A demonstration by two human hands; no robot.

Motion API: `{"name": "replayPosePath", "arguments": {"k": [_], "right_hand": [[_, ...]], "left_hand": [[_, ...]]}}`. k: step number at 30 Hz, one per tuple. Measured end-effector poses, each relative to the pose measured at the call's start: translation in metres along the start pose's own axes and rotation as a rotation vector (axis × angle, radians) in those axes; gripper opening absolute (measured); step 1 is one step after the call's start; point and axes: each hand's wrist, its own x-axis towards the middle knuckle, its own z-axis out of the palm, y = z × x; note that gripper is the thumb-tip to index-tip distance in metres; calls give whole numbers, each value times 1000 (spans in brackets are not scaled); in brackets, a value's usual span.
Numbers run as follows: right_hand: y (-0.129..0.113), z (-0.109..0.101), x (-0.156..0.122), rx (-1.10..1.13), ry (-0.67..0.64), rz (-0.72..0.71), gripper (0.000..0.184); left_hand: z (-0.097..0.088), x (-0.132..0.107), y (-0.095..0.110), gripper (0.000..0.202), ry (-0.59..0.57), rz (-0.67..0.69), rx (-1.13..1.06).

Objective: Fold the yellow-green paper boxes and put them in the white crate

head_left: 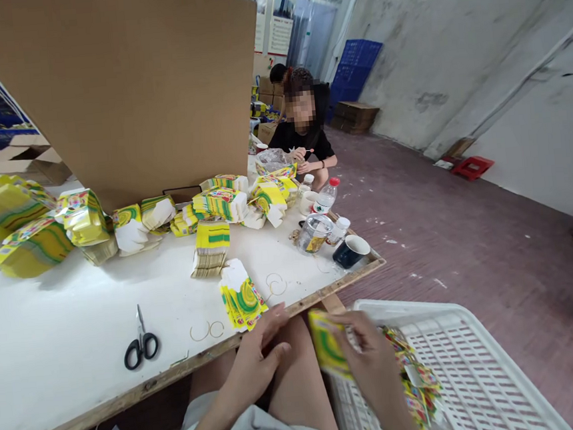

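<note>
My right hand [371,355] is closed on a yellow and green printed packet [328,346], blurred by motion, above the near side of a white plastic basket [460,360]. Inside the basket lie small colourful packets [419,391]. My left hand [263,351] hovers over my lap by the table edge, thumb and fingers apart, holding nothing. Just beyond it, a fanned stack of flat yellow-green cartons [243,296] rests on the table, and behind that stands a banded-looking bundle of cartons [210,248].
Black-handled scissors [140,341] and rubber bands [275,284] lie on the white table [90,326]. A dark mug [350,252], a clear jar [314,232] and bottles stand near the right corner. Carton bundles line the back before a big cardboard sheet [155,86]. A person [304,133] sits beyond.
</note>
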Motion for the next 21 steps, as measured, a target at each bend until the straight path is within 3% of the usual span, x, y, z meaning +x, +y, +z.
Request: {"name": "replayPosePath", "arguments": {"k": [3, 5, 7, 9, 12, 14, 17, 21], "right_hand": [[17, -37, 3, -433, 268, -80, 44], [24, -33, 5, -442, 255, -77, 47], [27, -4, 6, -277, 110, -28, 38], [27, 40, 9, -107, -43, 73, 31], [25, 103, 16, 67, -118, 191, 31], [25, 130, 22, 128, -129, 212, 31], [29, 146, 28, 229, -138, 248, 27], [37, 139, 27, 414, -126, 329, 34]], "left_hand": [[-19, 2, -18, 54, 209, 35, 339], [-30, 4, -31, 51, 258, 11, 475], [-36, 5, -41, 50, 239, -10, 538], [-38, 5, -46, 49, 209, -16, 536], [-39, 4, -48, 44, 196, -9, 505], [-41, 4, -46, 40, 198, 0, 498], [-43, 2, -41, 34, 209, 13, 473], [-41, 0, -34, 32, 341, 23, 376]]}}
